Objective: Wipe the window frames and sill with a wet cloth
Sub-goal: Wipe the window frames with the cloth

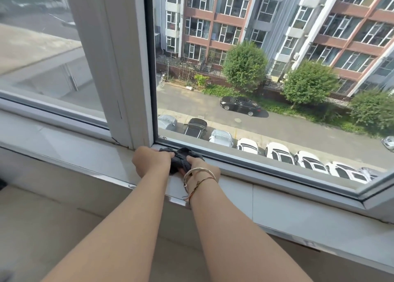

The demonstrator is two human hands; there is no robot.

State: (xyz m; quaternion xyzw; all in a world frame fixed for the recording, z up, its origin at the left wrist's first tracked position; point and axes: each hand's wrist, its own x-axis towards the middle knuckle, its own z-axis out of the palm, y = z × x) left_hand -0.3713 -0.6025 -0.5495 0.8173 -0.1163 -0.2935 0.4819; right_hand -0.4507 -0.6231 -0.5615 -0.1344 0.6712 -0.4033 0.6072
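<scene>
A dark grey cloth (181, 157) lies bunched on the white sill (89, 155), pressed against the bottom rail of the window frame (266, 170) just right of the vertical white post (125, 72). My left hand (152, 160) grips the cloth's left side, its fingers curled over it. My right hand (202, 167), with bangles and a string on the wrist, holds the cloth's right side. Part of the cloth is hidden under both hands.
The sill runs from the left down to the right, with a metal-edged front lip (177, 200). Beige floor or ledge (42, 228) lies below. Through the glass I see a street, parked cars and apartment blocks. A second pane (42, 47) is to the left.
</scene>
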